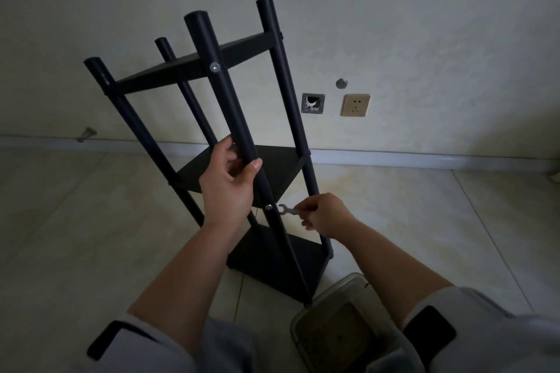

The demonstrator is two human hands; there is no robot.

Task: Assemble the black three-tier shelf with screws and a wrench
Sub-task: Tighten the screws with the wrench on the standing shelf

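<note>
On tiled floor by wall: shelf (242, 166) stands tilted; my left hand (228, 188) grips front post, right hand (322, 215) pinches wrench (288, 210) beside mid-tier screw (268, 207). Looks light, stiff; hold posts.

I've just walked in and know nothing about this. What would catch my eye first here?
The tall black shelf fills the middle of the view, standing on the tiled floor near the wall with its legs pointing up. The left hand grips its nearest leg, while the right hand holds a small silver wrench just beside a screw lower on that leg. On the wall behind sits a beige socket.
</note>
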